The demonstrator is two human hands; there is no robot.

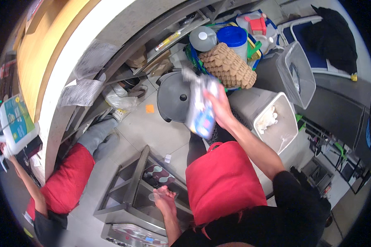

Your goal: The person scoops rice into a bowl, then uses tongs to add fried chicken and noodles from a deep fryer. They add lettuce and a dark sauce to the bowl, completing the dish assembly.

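My right hand (221,108) grips a soft plastic bag (203,108), whitish with blue print and blurred by motion. It is raised above the floor, beside a round grey lidded bin (173,96). Lower down, my left hand (165,201) is closed over an open-topped metal unit (132,181). Something small and clear shows at its fingers, too indistinct to name. A patterned item with pale ovals (158,175) lies inside the unit, just beyond that hand.
Two grey bins (282,133) with liners stand at right. Behind them are a blue-lidded bucket (233,38), brown textured packing (228,66) and jugs. At left, a co-worker in a red apron (72,181) has a hand by a white jug (16,123). An orange square (149,108) lies on the floor.
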